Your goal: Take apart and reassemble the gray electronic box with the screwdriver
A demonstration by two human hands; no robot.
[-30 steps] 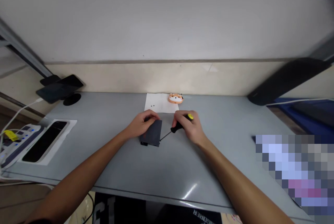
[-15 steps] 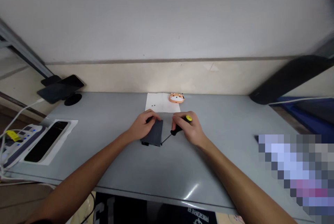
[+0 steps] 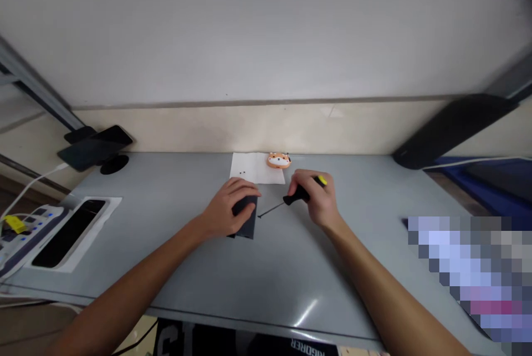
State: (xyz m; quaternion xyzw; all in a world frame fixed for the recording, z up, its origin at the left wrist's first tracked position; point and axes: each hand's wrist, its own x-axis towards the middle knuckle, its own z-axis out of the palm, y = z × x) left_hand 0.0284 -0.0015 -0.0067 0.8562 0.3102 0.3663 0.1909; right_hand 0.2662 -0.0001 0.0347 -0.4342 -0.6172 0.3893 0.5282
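My left hand (image 3: pixel 228 209) lies over a flat dark grey box (image 3: pixel 248 227), thumb and fingers closed around its sides; part of the box is hidden beneath it. In my right hand (image 3: pixel 319 201) is a screwdriver (image 3: pixel 296 195) with a black and yellow handle, gripped in the fingers. Its thin shaft slants down to the left, and the tip, with a small dark bit that looks like a screw, is just right of the box, apart from it. Behind the box, a white sheet of paper (image 3: pixel 258 172) carries small dark screws (image 3: pixel 242 173) and an orange animal-faced case (image 3: pixel 279 161).
On the left lie a phone (image 3: pixel 70 233) on white paper and a power strip (image 3: pixel 31 234) with cables. A tilted device on a stand (image 3: pixel 97 145) is at the back left. A long black object (image 3: pixel 453 129) leans at the back right, near a pixelated item (image 3: pixel 469 273).
My right hand has drawn the screwdriver up and right, its tip away from the box's near corner. My left hand has spread further over the box, thumb now across its top.
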